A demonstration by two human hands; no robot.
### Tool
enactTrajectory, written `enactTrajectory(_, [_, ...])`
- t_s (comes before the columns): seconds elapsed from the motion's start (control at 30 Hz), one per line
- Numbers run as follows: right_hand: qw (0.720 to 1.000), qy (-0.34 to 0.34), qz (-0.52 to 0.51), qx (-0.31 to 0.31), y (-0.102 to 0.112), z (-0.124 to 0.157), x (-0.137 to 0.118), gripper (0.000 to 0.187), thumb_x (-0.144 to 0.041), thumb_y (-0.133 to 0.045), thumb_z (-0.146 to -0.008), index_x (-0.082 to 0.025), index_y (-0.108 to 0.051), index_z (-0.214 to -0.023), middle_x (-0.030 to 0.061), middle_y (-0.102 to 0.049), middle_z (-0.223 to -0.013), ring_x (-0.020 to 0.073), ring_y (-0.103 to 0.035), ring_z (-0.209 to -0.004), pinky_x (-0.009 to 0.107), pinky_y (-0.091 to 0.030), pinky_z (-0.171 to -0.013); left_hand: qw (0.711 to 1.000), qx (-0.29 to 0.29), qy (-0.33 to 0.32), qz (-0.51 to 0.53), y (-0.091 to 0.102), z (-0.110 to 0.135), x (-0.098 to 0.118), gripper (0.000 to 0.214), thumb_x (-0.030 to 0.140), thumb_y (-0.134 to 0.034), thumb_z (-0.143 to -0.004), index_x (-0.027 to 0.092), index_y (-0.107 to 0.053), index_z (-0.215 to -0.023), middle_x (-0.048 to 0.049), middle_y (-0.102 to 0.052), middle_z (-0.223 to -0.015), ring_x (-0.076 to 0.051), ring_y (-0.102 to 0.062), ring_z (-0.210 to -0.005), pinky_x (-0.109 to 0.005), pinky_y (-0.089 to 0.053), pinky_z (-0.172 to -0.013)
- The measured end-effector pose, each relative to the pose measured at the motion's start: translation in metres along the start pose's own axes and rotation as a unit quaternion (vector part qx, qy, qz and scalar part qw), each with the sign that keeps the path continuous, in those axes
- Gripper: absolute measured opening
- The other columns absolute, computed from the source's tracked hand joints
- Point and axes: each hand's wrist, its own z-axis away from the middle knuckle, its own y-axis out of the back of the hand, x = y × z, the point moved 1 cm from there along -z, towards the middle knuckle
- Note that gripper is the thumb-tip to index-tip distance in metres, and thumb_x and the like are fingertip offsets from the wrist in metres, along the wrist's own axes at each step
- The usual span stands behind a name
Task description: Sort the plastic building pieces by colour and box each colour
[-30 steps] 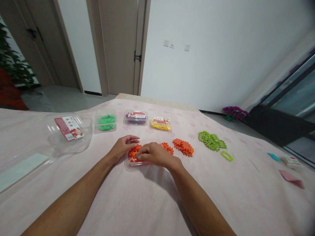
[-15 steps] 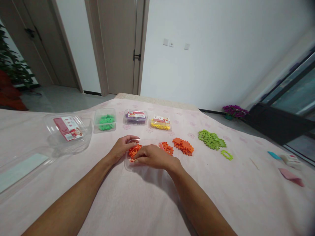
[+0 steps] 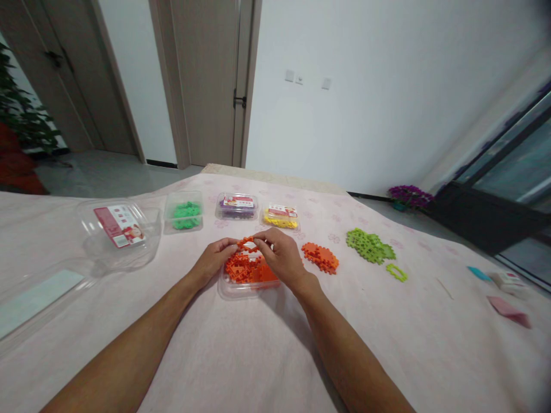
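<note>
A clear plastic tray [image 3: 228, 289] full of orange interlocking pieces [image 3: 246, 269] lies on the pink cloth in front of me. Both hands are raised just above its far edge. My left hand [image 3: 214, 258] and my right hand [image 3: 282, 257] pinch the two ends of one orange piece [image 3: 248, 245] between them. A flat cluster of joined orange pieces [image 3: 321, 256] lies just right of my right hand.
Behind the tray stand small clear boxes of green [image 3: 185, 211], purple [image 3: 237, 205] and yellow [image 3: 280, 217] pieces. An empty clear lid with a red label [image 3: 119, 229] lies left. Lime-green pieces [image 3: 370, 245] and a lime frame [image 3: 396, 272] lie right. Small items [image 3: 508, 281] sit at the far right edge.
My right hand has lifted off the tray's contents and moved back and up. Both hands now hold one orange piece above the tray. The pieces in the tray are uncovered.
</note>
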Motion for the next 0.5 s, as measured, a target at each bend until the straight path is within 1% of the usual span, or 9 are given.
enactTrajectory(0.03, [1.0,0.011,0.014,-0.02,0.0,0.001,0.001,0.017,-0.025,-0.059,-0.092,-0.022,-0.074,-0.099,0.0044,-0.072,-0.096,0.0157,-0.062,-0.09,0.027,-0.043,-0.083,1.0,0.005,-0.006,-0.005,0.0,0.0,-0.001,0.043,0.051,-0.068,-0.077,0.014,-0.07,-0.099,-0.0093,-0.076,-0.095,-0.025,-0.069,-0.09,-0.038,-0.051,-0.087])
enactTrajectory(0.1, [0.996,0.022,0.032,-0.08,-0.001,0.002,0.002,0.015,-0.026,-0.063,-0.089,-0.022,-0.075,-0.097,0.0041,-0.072,-0.096,0.016,-0.062,-0.089,0.027,-0.044,-0.081,0.999,0.014,-0.021,-0.024,0.001,0.0,-0.001,0.05,0.059,-0.06,-0.081,0.014,-0.071,-0.1,-0.011,-0.075,-0.096,-0.026,-0.069,-0.096,-0.04,-0.049,-0.091])
enactTrajectory(0.17, [0.993,0.02,0.038,-0.11,0.002,0.002,0.005,0.014,-0.025,-0.064,-0.088,-0.022,-0.076,-0.096,0.004,-0.073,-0.096,0.0158,-0.063,-0.087,0.027,-0.044,-0.08,0.999,0.016,-0.03,-0.039,0.002,0.001,-0.001,0.055,0.062,-0.055,-0.084,0.013,-0.071,-0.103,-0.0124,-0.075,-0.098,-0.028,-0.068,-0.1,-0.041,-0.048,-0.094])
enactTrajectory(0.23, [0.994,0.009,0.038,-0.097,0.01,0.0,0.01,0.016,-0.024,-0.062,-0.09,-0.021,-0.076,-0.095,0.0043,-0.073,-0.096,0.0158,-0.064,-0.087,0.028,-0.045,-0.079,0.998,0.013,-0.025,-0.047,0.002,0.001,0.0,0.056,0.062,-0.056,-0.083,0.013,-0.07,-0.106,-0.0131,-0.075,-0.1,-0.028,-0.067,-0.103,-0.042,-0.047,-0.096])
enactTrajectory(0.33, [0.997,-0.02,0.037,-0.064,0.032,-0.004,0.022,0.018,-0.025,-0.059,-0.091,-0.021,-0.076,-0.094,0.0044,-0.074,-0.096,0.0168,-0.065,-0.09,0.029,-0.046,-0.082,0.999,0.008,0.003,-0.051,0.001,0.001,0.001,0.054,0.055,-0.072,-0.074,0.014,-0.068,-0.11,-0.0133,-0.074,-0.105,-0.029,-0.067,-0.106,-0.042,-0.047,-0.096])
enactTrajectory(0.4, [0.996,-0.059,0.047,-0.056,0.051,-0.003,0.034,0.018,-0.024,-0.059,-0.09,-0.021,-0.076,-0.097,0.0046,-0.075,-0.1,0.0179,-0.066,-0.092,0.03,-0.047,-0.083,0.999,0.002,0.029,-0.043,0.0,0.002,0.002,0.057,0.047,-0.08,-0.067,0.016,-0.066,-0.113,-0.0139,-0.072,-0.11,-0.029,-0.066,-0.109,-0.042,-0.049,-0.095])
enactTrajectory(0.5, [0.982,-0.142,0.104,-0.071,0.077,0.003,0.055,0.023,-0.023,-0.064,-0.086,-0.02,-0.074,-0.105,0.0073,-0.075,-0.105,0.0204,-0.067,-0.094,0.031,-0.047,-0.083,0.997,-0.007,0.065,-0.034,-0.001,0.003,0.004,0.059,0.039,-0.085,-0.062,0.017,-0.065,-0.113,-0.0151,-0.071,-0.115,-0.029,-0.065,-0.11,-0.042,-0.051,-0.091])
